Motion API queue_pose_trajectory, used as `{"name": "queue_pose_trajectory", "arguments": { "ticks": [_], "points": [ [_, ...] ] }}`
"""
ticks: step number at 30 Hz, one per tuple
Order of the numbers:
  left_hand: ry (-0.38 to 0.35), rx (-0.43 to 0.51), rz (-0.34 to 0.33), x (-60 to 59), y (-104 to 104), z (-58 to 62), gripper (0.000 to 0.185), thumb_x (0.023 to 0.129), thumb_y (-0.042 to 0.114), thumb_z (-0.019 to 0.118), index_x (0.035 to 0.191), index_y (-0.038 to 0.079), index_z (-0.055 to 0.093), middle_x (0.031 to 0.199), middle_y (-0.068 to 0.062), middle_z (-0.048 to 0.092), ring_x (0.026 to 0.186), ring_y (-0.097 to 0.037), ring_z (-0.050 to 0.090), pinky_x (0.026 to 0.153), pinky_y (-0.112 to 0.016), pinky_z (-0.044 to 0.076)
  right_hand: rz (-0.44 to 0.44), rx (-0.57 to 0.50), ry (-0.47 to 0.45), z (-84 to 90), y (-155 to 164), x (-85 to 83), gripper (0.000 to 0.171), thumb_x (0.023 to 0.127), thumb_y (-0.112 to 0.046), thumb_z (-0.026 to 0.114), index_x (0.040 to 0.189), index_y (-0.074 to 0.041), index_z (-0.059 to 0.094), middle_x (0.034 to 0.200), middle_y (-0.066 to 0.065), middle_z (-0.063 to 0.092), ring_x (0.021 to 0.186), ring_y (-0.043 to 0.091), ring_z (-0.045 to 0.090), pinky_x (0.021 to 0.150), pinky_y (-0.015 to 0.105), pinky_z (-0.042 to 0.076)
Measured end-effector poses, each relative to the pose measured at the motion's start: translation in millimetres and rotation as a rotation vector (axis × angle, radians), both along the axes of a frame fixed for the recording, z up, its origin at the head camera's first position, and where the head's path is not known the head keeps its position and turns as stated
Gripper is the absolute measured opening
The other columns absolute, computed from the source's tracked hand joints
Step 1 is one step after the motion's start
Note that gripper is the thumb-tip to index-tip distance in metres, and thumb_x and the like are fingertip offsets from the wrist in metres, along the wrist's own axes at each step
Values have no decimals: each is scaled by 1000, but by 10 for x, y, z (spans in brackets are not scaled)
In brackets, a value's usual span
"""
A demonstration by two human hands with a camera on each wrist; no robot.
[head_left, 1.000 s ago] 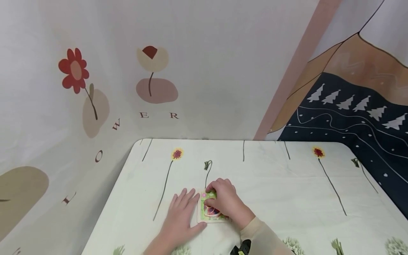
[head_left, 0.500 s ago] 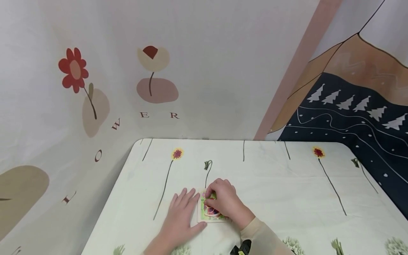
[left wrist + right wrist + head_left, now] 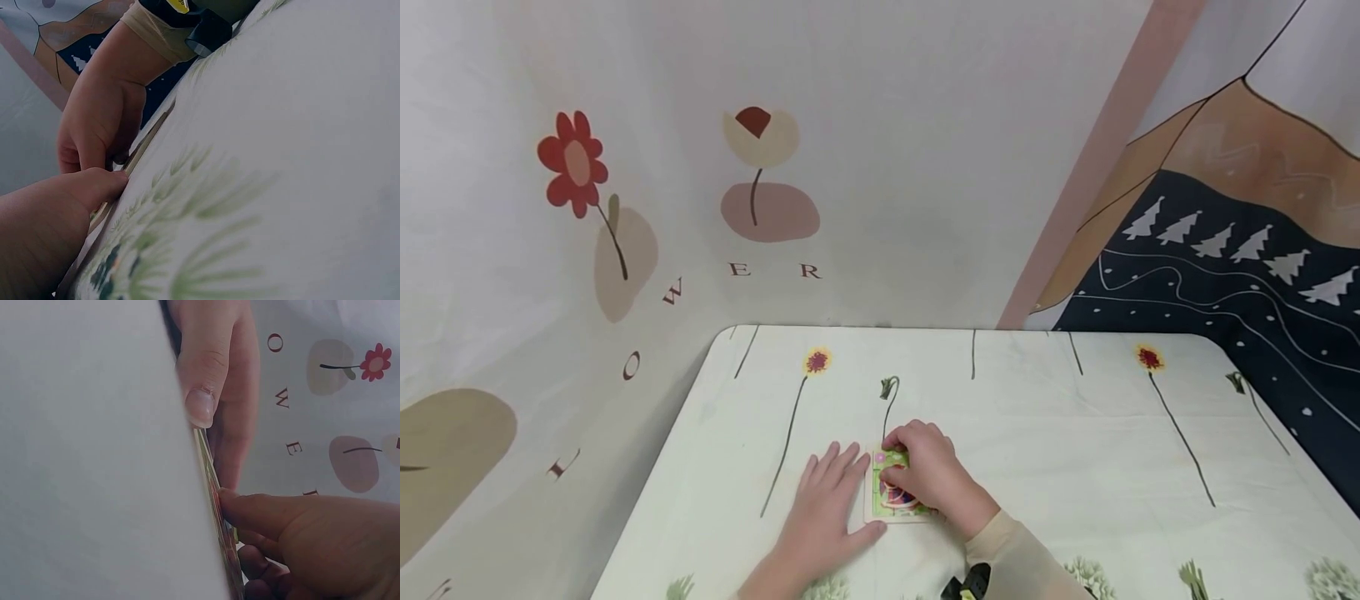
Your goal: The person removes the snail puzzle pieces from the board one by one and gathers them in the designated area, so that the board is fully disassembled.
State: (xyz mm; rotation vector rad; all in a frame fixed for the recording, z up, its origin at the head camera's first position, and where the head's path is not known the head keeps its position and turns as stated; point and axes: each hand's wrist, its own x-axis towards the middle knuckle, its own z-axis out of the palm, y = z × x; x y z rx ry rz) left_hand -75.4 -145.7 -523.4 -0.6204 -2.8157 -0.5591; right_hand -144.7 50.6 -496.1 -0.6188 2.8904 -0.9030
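Pressing piece into puzzle board (image 3: 891,508): right hand (image 3: 928,479); left hand (image 3: 827,508) steadies.

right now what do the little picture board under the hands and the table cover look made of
The picture board looks like thin wood or stiff card: pale tan edge, flat and rigid, with a glossy printed green and red face. The wrist views show only its thin edge, so which one is unclear. The table cover looks like soft matt cloth: faint creases, printed flowers.

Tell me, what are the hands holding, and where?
The left hand lies flat against the puzzle board's left edge. The right hand's curled fingers press a piece on top; nothing is lifted.
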Motion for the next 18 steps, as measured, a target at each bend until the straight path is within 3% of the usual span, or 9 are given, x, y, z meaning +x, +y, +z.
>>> {"name": "queue_pose_trajectory", "arguments": {
  "ticks": [18],
  "points": [
    [-3,0,-4,1,0,10,84,79,64,63,144,13,46,152,-8,36,142,-35,25,111,-59,18,20,23,102,22,-3,41,27,75,-34,82,96,-25,68,86,-12,56,77,7,49,69,31,45]
  ]
}}
